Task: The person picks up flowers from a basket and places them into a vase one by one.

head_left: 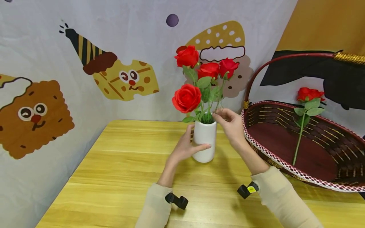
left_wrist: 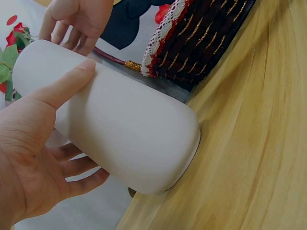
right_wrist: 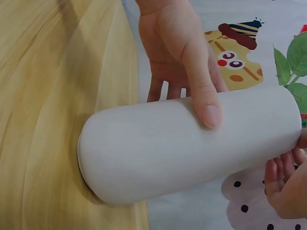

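Observation:
A white vase (head_left: 204, 142) stands upright on the table, with several red roses (head_left: 186, 98) rising from it. My left hand (head_left: 185, 145) holds the vase from the left, thumb (left_wrist: 72, 84) across its front and fingers behind. At the right side of the rim, my right hand (head_left: 230, 125) pinches the stem of the rightmost rose (head_left: 228, 67) between thumb and index finger. In the right wrist view, the fingers of my right hand (right_wrist: 290, 187) are right by the vase's mouth. The lower stems are hidden inside the vase.
A dark woven basket (head_left: 285, 169) with a lace-trimmed rim and a tall arched handle stands on the right, close to my right forearm. Another red rose (head_left: 310, 94) lies in it, its stem slanting down. A printed cloth (head_left: 137, 28) hangs behind the wooden table (head_left: 114, 164).

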### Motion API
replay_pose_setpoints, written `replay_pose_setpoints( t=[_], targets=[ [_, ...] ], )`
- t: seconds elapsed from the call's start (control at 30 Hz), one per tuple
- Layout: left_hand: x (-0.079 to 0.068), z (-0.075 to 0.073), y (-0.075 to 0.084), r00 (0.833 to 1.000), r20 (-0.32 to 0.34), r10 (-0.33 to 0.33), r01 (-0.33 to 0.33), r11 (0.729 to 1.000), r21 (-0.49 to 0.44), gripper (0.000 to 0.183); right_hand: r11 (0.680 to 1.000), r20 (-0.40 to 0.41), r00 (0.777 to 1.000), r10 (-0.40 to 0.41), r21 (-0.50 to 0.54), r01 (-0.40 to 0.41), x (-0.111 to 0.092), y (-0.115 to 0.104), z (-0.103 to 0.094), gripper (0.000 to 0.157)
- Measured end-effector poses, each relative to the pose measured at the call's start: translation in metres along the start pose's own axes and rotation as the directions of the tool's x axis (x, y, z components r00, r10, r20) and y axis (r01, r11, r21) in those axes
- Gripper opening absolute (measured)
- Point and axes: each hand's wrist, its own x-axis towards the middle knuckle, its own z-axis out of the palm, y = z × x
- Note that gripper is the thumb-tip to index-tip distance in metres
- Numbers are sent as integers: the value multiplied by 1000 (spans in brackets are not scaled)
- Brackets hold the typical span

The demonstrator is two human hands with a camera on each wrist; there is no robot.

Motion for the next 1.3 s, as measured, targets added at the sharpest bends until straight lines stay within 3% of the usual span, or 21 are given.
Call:
replay_pose_setpoints(
  t=[0.1,0.33,0.83,1.03,1.3],
  targets=[
    [-3,-2,8,1000,8,-2,2,1000,-16,83,999,16,999,31,32,-31,4,11,-1,22],
    [-12,-9,34,1000,24,2,-1,999,-48,78,997,47,998,52,50,-54,5,13,-4,29],
    [-13,-9,38,1000,25,-14,15,999,-44,78,997,82,995,60,45,-64,-3,11,-13,35],
    [-12,-8,34,1000,23,-21,22,999,-42,79,996,81,994,77,34,-80,-9,8,-17,40],
    [-1,0,0,1000,4,-20,20,1000,-8,85,995,126,988,88,28,-92,-15,6,-23,42]
  ],
)
